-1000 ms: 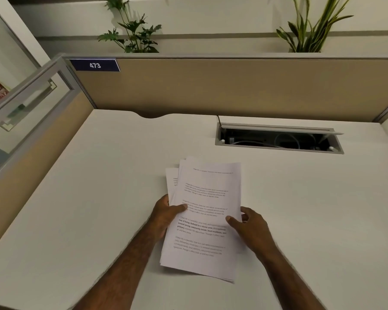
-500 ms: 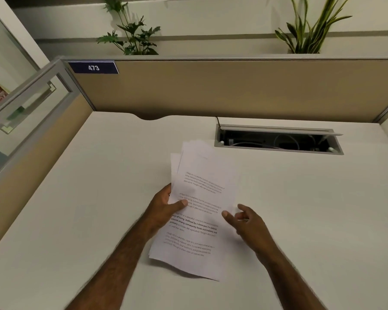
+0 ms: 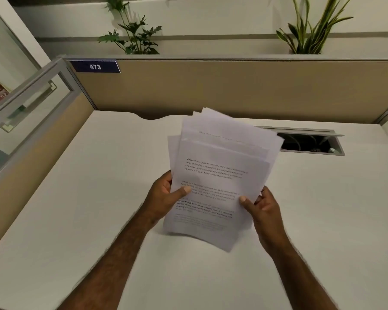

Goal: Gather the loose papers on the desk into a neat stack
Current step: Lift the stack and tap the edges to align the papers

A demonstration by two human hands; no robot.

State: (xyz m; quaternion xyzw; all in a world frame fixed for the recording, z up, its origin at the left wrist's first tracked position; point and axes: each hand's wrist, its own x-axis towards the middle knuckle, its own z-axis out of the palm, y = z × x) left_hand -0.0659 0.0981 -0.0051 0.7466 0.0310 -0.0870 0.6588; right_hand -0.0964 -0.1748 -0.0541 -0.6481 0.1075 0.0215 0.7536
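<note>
A bundle of white printed papers (image 3: 220, 166) is held up off the white desk (image 3: 99, 198), tilted toward me. The sheets are fanned unevenly, with several top edges staggered and one sheet sticking out at the left. My left hand (image 3: 166, 193) grips the bundle's left edge, thumb on the front page. On the right edge my right hand (image 3: 260, 204) pinches the lower part of the sheets, thumb on the front. The bundle's lower edge hangs just above the desk surface.
A recessed cable tray (image 3: 311, 142) with its lid open sits in the desk at the back right, partly hidden by the papers. Beige partition panels (image 3: 233, 90) wall the back and left. Two plants (image 3: 134, 30) stand behind the partition.
The papers lay on the desk a second ago; both hands have lifted them off it, toward the back of the desk. My right hand went from loose beside them to gripping the right edge.
</note>
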